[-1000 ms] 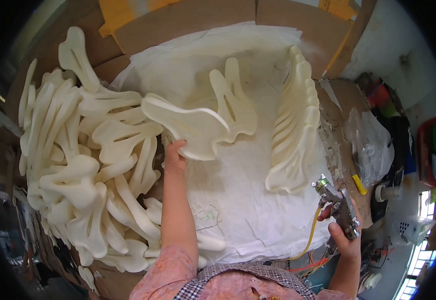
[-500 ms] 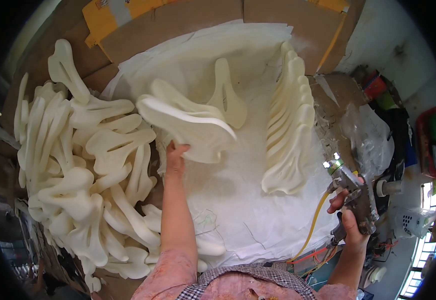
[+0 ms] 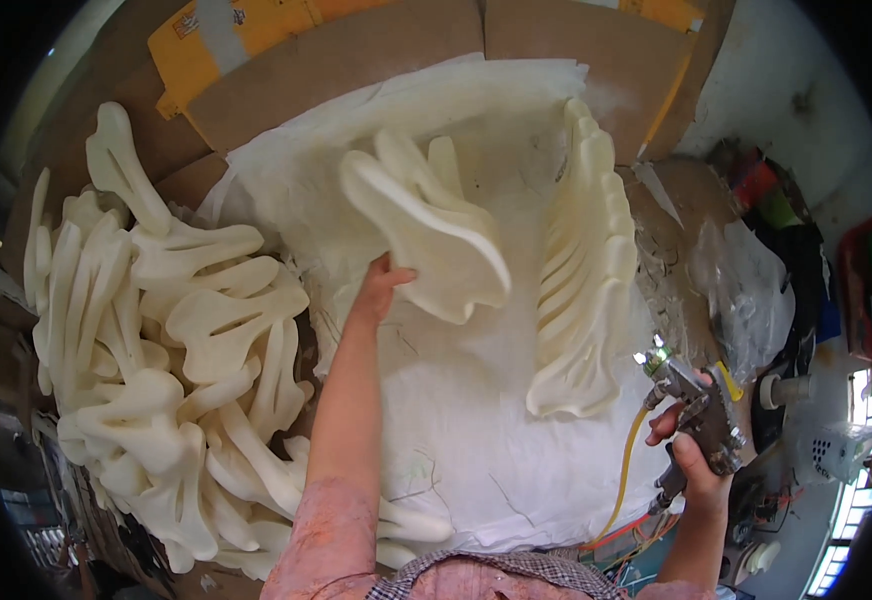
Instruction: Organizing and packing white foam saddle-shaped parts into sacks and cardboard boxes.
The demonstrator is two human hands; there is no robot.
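Note:
My left hand (image 3: 386, 285) grips the lower edge of a cream saddle-shaped foam pad (image 3: 431, 240), tilted above the white sheet. A similar form (image 3: 406, 165) shows right behind it; whether it is a second pad in the same grip I cannot tell. Farther back, another pad (image 3: 443, 160) lies on the sheet, mostly hidden by the held one. At the right, my right hand (image 3: 696, 450) is wrapped round a metal spray gun (image 3: 701, 405) with a yellow hose. Its nozzle end points up and to the left.
A large heap of cream foam pads (image 3: 216, 320) fills the left side. On the right of the white sheet (image 3: 456, 430) stands a tight row of pads (image 3: 586, 260). Cardboard (image 3: 356, 75) borders the far side. Clear plastic wrap (image 3: 741, 290) lies at the right.
My left hand has moved right and slightly away with the foam pad, which now tilts more steeply and covers most of the pad behind. The spray gun has shifted slightly down in view.

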